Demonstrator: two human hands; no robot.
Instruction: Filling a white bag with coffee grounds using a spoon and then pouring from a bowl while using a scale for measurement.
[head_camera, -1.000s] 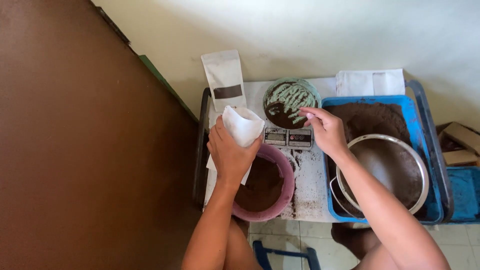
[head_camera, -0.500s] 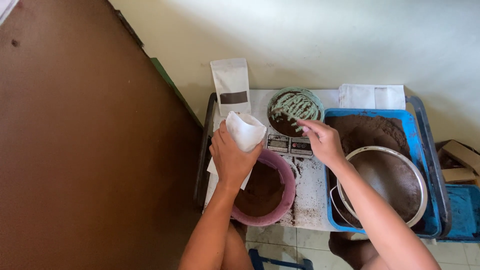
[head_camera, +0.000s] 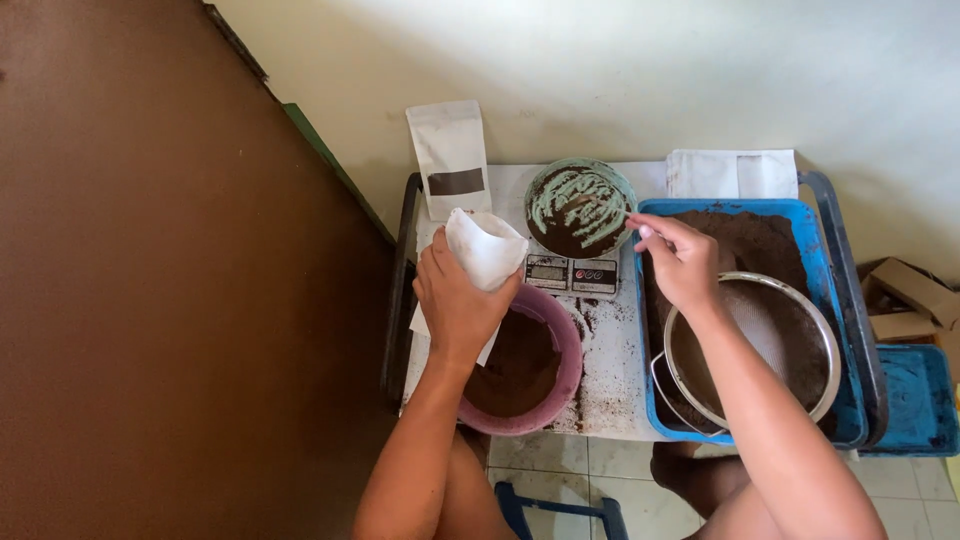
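Since the earlier frame, right hand (head_camera: 680, 262) drawn slightly back from round green bowl of brown powder (head_camera: 580, 208), pinching a thin utensil. Left hand (head_camera: 460, 300), left of bowl, grasping open white paper pouch (head_camera: 486, 248). Weighing step; next, powder into pouch, requiring steady aim.

White pouch (head_camera: 452, 158) standing by wall; cardboard box (head_camera: 908, 297) right; brown door (head_camera: 170, 280) left.
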